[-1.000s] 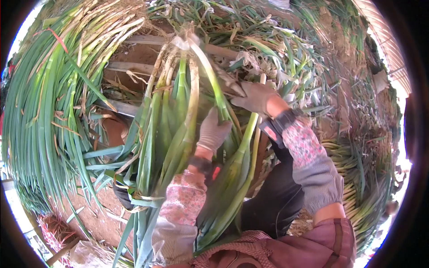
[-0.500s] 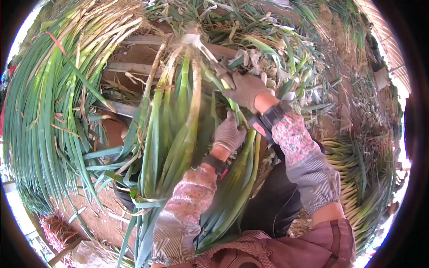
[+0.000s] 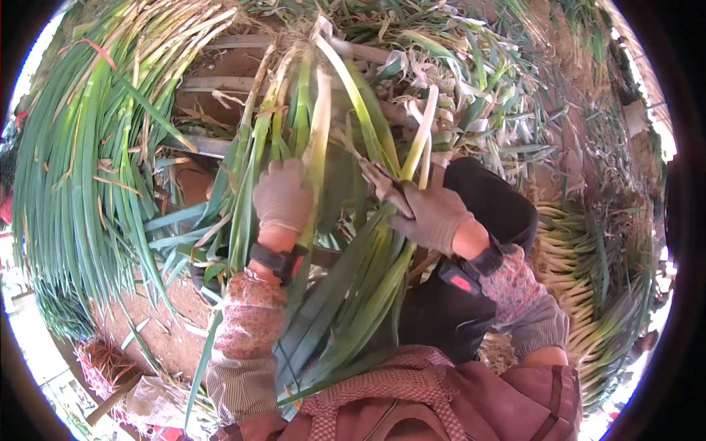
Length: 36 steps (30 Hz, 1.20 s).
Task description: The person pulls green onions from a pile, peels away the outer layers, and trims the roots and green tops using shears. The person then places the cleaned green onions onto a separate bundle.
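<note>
Long green onions (image 3: 321, 121) lie across my lap, their pale root ends pointing away from me. My left hand (image 3: 283, 195), in a greyish knit glove, is closed around stalks at the left of this bunch. My right hand (image 3: 434, 217), gloved alike, is closed beside a cleaned white-stemmed onion (image 3: 421, 136). A dull, grey-brown, narrow piece (image 3: 382, 182) sticks out from its fingers; I cannot tell what it is. Another pale onion stalk (image 3: 353, 92) runs down just past the tip of that piece. Green leaves (image 3: 360, 279) fan out below my right hand.
A large heap of untrimmed green onions (image 3: 81, 176) stands at the left. Stripped leaves and peelings (image 3: 471, 73) cover the ground ahead. Cleaned onions (image 3: 573, 287) lie in a row at the right, past my black-trousered knee (image 3: 493, 198). Red-and-white strings (image 3: 103, 364) are at lower left.
My left hand has moved left and slightly up from the middle stalks onto those at the left. My right hand has come down towards me, and a white stem now shows beside it.
</note>
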{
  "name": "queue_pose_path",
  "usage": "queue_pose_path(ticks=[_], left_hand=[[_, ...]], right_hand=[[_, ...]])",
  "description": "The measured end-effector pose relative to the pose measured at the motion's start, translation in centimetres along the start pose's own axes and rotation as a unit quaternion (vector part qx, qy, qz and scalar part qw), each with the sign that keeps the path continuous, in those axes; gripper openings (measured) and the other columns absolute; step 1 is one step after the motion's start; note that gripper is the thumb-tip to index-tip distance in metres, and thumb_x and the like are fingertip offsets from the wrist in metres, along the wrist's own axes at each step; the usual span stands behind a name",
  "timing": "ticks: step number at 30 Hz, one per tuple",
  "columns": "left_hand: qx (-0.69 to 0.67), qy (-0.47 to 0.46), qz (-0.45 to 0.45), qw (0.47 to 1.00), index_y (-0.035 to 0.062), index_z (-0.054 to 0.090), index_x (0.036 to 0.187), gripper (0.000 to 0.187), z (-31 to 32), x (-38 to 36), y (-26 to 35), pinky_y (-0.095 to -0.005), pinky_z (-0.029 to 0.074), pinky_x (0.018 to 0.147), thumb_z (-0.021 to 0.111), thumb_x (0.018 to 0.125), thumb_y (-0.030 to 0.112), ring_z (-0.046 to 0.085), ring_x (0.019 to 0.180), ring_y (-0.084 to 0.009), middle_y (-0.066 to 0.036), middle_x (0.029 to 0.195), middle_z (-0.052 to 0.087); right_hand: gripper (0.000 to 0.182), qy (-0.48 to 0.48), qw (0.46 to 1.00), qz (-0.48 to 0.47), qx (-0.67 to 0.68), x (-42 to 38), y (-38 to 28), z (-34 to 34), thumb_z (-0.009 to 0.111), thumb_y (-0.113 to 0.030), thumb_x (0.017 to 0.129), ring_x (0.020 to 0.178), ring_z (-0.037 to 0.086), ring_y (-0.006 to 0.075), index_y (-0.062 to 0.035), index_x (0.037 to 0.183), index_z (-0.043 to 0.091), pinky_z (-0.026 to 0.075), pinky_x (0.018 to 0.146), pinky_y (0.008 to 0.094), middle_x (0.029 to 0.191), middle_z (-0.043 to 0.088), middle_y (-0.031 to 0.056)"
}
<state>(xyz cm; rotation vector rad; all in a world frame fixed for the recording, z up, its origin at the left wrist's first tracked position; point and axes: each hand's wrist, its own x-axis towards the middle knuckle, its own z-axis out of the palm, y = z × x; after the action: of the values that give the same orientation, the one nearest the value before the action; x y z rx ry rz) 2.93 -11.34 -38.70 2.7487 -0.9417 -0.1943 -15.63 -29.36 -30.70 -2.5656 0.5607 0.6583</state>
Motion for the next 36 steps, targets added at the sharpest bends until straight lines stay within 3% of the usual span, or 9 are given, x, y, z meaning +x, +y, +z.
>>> queue_pose_path(ticks=[2,8,11,14,17,20,26,29,36], left_hand=[[-0.02,-0.009,-0.041,0.999,0.0124,0.066,0.114,0.035,0.0,-0.7,-0.3,-0.0512,0.052,0.085,0.069,0.083,0.029,0.066,0.098,-0.0413,-0.019,0.108,0.066],[0.009,0.017,-0.053,0.998,0.0102,0.066,0.11,0.031,-1.4,-0.8,0.0,-0.0499,0.053,0.084,0.065,0.086,0.031,0.067,0.098,-0.041,-0.02,0.108,0.068],[-0.029,-0.049,-0.021,0.998,0.0103,0.067,0.109,0.031,-1.7,-1.7,-1.1,-0.0497,0.054,0.082,0.065,0.086,0.031,0.067,0.096,-0.0408,-0.019,0.108,0.068],[0.044,-0.075,-0.017,0.996,0.0114,0.067,0.106,0.028,-2.1,-4.1,-0.7,-0.0491,0.054,0.081,0.065,0.086,0.03,0.067,0.097,-0.0407,-0.017,0.11,0.067],[0.073,-0.048,-0.014,0.996,0.0123,0.068,0.102,0.026,-2.5,-5.8,-0.7,-0.0495,0.054,0.08,0.067,0.084,0.031,0.067,0.097,-0.0397,-0.015,0.108,0.066],[0.066,0.014,-0.031,0.997,0.0129,0.069,0.1,0.026,-2.4,-6.6,-1.1,-0.0481,0.054,0.079,0.069,0.081,0.031,0.066,0.094,-0.0379,-0.013,0.106,0.064],[0.149,0.002,0.047,0.988,0.0116,0.069,0.096,0.025,-0.9,-7.2,0.3,-0.0474,0.052,0.077,0.071,0.08,0.03,0.065,0.095,-0.0321,-0.011,0.104,0.062],[0.178,0.033,0.025,0.983,0.0106,0.066,0.105,0.039,-0.3,-6.7,0.9,-0.0482,0.051,0.079,0.075,0.077,0.036,0.063,0.1,-0.0315,-0.01,0.106,0.062],[0.147,-0.044,-0.037,0.987,0.0084,0.06,0.112,0.058,-0.3,-4.9,1.6,-0.0453,0.054,0.082,0.082,0.074,0.045,0.066,0.101,-0.032,-0.013,0.11,0.064]], right_hand=[[0.046,-0.001,0.999,0.023,0.043,-2.7,-1.3,0.3,0.055,-0.041,0.092,0.081,0.068,0.0442,-0.0008,0.113,0.056,0.053,0.079,0.0504,0.084,0.069,0.0244],[0.037,-0.015,0.998,-0.035,0.048,-6.5,-2.1,3.0,0.056,-0.038,0.093,0.08,0.067,0.0435,-0.0118,0.12,0.056,0.054,0.074,0.0505,0.085,0.068,0.0213],[0.037,0.0,0.992,-0.096,0.077,-7.8,-2.3,3.2,0.056,-0.038,0.094,0.079,0.067,0.0439,-0.0149,0.123,0.055,0.054,0.075,0.0505,0.084,0.068,0.0199],[0.036,-0.021,0.997,-0.06,0.051,-7.5,-2.2,3.4,0.055,-0.035,0.094,0.082,0.067,0.0421,-0.0189,0.127,0.055,0.055,0.077,0.0497,0.093,0.067,0.0182],[0.037,0.004,0.989,-0.148,0.009,-8.2,-2.3,4.0,0.054,-0.035,0.095,0.084,0.068,0.0406,-0.0211,0.129,0.054,0.055,0.077,0.0491,0.103,0.065,0.0165],[0.039,-0.008,0.993,-0.119,-0.024,-7.5,-2.1,4.3,0.051,-0.035,0.096,0.087,0.068,0.0393,-0.0213,0.132,0.054,0.056,0.078,0.0491,0.107,0.062,0.0166],[0.041,-0.059,0.993,-0.07,-0.071,-6.7,-3.3,3.2,0.049,-0.036,0.097,0.085,0.069,0.0377,-0.017,0.133,0.054,0.056,0.076,0.0496,0.106,0.061,0.0183],[0.041,-0.022,0.988,-0.138,-0.07,-6.8,-3.4,3.9,0.049,-0.038,0.097,0.084,0.069,0.037,-0.0146,0.129,0.055,0.056,0.074,0.0499,0.104,0.061,0.0199],[0.043,-0.046,0.995,-0.048,-0.071,-4.5,-3.6,4.2,0.047,-0.04,0.098,0.087,0.069,0.0375,-0.017,0.133,0.055,0.056,0.075,0.0491,0.108,0.062,0.0188]])
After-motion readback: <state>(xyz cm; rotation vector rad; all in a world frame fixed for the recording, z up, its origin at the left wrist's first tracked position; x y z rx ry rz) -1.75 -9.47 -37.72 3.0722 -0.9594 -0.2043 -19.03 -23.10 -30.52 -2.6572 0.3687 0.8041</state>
